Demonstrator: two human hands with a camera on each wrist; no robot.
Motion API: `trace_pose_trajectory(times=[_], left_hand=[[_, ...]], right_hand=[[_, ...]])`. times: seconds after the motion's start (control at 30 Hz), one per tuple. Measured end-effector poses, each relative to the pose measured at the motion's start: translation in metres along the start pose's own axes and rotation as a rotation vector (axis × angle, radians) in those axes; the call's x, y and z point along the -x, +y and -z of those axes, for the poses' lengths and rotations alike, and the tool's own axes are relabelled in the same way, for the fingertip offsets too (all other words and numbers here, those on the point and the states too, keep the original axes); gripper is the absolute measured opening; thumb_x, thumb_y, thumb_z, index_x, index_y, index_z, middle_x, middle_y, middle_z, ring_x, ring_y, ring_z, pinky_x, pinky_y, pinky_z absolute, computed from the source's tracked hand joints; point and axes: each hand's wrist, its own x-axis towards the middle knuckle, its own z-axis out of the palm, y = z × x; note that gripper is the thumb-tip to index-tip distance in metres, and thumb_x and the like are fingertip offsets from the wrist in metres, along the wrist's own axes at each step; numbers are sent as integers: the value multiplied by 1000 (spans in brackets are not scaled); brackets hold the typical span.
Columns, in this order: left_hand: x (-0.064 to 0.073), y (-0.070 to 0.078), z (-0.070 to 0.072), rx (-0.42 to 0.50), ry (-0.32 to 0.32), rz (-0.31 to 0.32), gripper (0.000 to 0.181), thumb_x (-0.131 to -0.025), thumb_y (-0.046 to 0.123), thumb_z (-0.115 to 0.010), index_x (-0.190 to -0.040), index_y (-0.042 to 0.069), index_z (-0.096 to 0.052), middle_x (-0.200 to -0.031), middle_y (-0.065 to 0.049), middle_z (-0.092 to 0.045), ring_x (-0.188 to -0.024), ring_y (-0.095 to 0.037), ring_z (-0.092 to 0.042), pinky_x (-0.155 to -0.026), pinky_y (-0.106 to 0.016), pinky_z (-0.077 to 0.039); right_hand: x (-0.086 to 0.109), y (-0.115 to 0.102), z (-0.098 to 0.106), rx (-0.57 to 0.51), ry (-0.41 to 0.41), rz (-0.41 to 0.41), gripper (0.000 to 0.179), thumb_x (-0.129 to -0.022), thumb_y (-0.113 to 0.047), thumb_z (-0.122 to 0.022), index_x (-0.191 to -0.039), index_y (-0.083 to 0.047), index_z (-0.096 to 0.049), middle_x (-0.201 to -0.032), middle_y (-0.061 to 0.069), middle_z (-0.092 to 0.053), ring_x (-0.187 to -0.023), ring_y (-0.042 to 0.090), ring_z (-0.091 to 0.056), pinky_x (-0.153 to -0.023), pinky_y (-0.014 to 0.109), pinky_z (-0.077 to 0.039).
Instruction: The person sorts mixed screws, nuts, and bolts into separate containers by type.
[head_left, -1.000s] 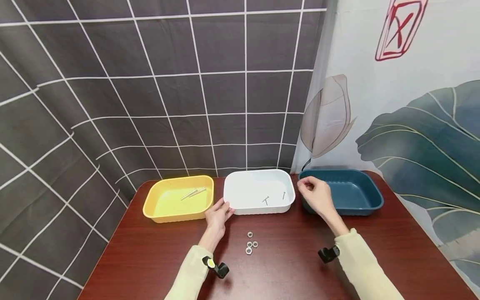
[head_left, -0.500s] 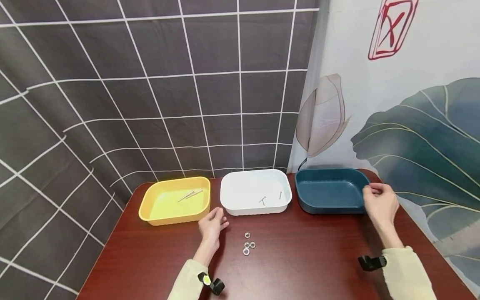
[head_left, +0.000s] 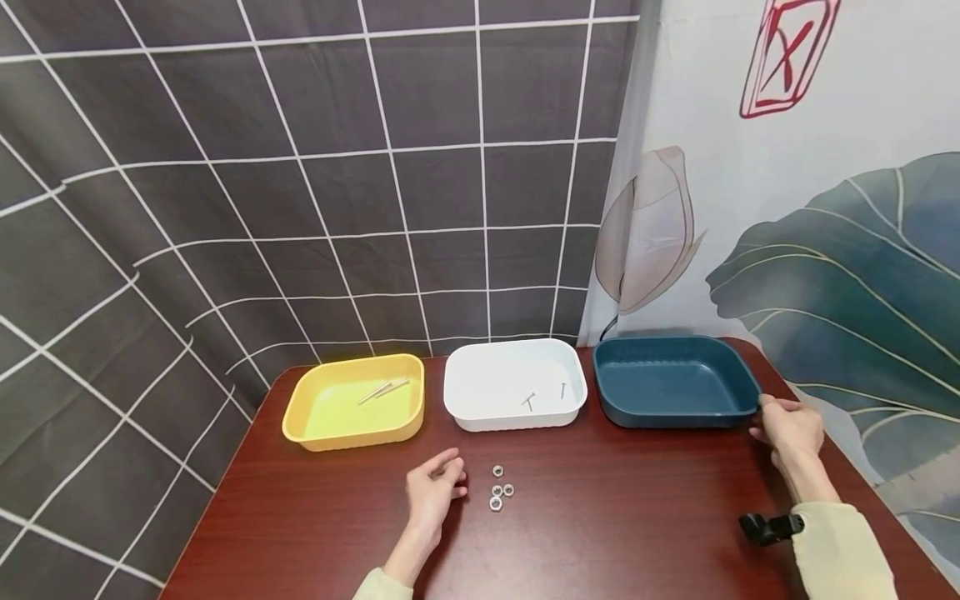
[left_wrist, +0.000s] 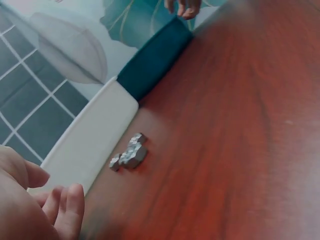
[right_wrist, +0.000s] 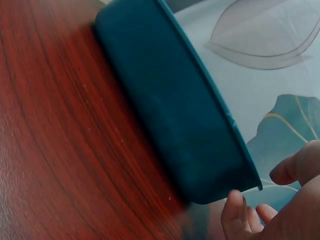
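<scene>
4 nuts (left_wrist: pixel 134 156) just right of my left hand (head_left: pixel 433 493), far from right hand (head_left: pixel 795 431). Left loose, holding nothing; right, by corner of blue tray (head_left: pixel 675 420), grips nothing.

Left hand (head_left: pixel 435 496): nuts (head_left: pixel 497 491) just right of its fingertips, blocking a low slide; room to pass above them. Yellow tray (head_left: pixel 322 404) ahead-left, white tray (head_left: pixel 480 387) ahead-right, only a narrow slot between. Table (head_left: pixel 615 500) free to its left and, past nuts, a wide stretch toward right hand (head_left: pixel 791 429). Right hand: blue tray (head_left: pixel 667 392) corner at its fingertips, contact unclear; wall blocks low leftward pass. Curtain (head_left: pixel 855 367) close on its right. Trays open from above.
</scene>
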Motion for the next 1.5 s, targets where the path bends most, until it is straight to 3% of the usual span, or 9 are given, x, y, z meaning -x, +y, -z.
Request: trace_pose_trajectory(times=[0.1, 0.33, 0.57, 0.8, 1.1, 1.5], left_hand=[[6, -4, -1, -64, -4, -25, 30, -91, -3, -67, -117, -17, -64, -87, -10, -68, -71, -15, -64, -57, -26, -60], [18, -13, -1, -161, -52, -77, 30, -88, -2, -72, -116, -12, -67, -90, -8, -68, -70, -14, -65, -60, -22, -59], [26, -20, -7, -230, -80, -230, 26, -80, -4, -77, -105, -8, -70, -92, -12, -70, -81, -17, -66, -69, -20, -58], [29, -28, -13, -336, -48, -322, 25, -75, -5, -80, -96, 0, -69, -88, -3, -70, -76, -14, -66, -65, -21, -58], [33, -39, -19, -439, -5, -488, 30, -69, -4, -83, -95, 6, -70, -87, 1, -68, -76, -15, -62, -58, -20, -52], [36, -38, -25, -470, -4, -483, 36, -64, -5, -86, -95, 8, -70, -88, 3, -62, -78, -18, -58, -60, -14, -46]], right_hand=[[-5, 2, 0, -83, -57, -40, 34, -101, -23, -51, -115, 8, -46, -66, -1, -54, -48, 6, -61, -49, 24, -59], [-9, 5, 2, -160, -119, -99, 30, -103, -20, -53, -114, 7, -49, -61, 1, -56, -49, 9, -62, -51, 27, -60], [-9, 2, 2, -212, -148, -78, 24, -103, -16, -53, -109, 7, -51, -58, 2, -58, -48, 11, -63, -50, 25, -59], [-11, 4, 2, -218, -161, -80, 20, -103, -16, -53, -106, 4, -51, -59, 2, -58, -48, 11, -64, -52, 25, -60], [-12, 5, 2, -202, -144, -74, 21, -102, -17, -54, -106, 3, -50, -59, 2, -58, -48, 11, -63, -52, 25, -60], [-13, 5, 0, -158, -123, -74, 24, -103, -19, -53, -110, 4, -51, -60, 1, -57, -48, 11, -64, -54, 25, -60]])
